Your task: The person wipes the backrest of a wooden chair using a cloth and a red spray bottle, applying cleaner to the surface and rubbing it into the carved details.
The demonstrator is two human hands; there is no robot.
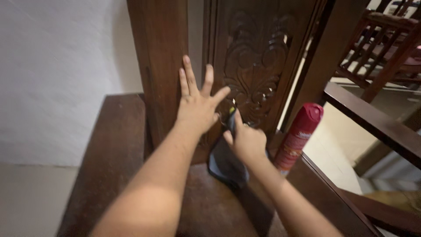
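Note:
My left hand (198, 103) lies flat with fingers spread against a dark wooden post (160, 57), beside a carved wooden panel (256, 57). My right hand (246, 140) grips a dark grey cloth (226, 164) and presses it against the lower part of the carved panel. A red spray can (299, 137) stands tilted just right of my right hand, on the wooden surface (206, 206) below.
A white wall (61, 74) fills the left. Dark wooden rails (377, 125) run along the right, with wooden chairs (386, 39) behind them and a pale tiled floor (337, 149) below.

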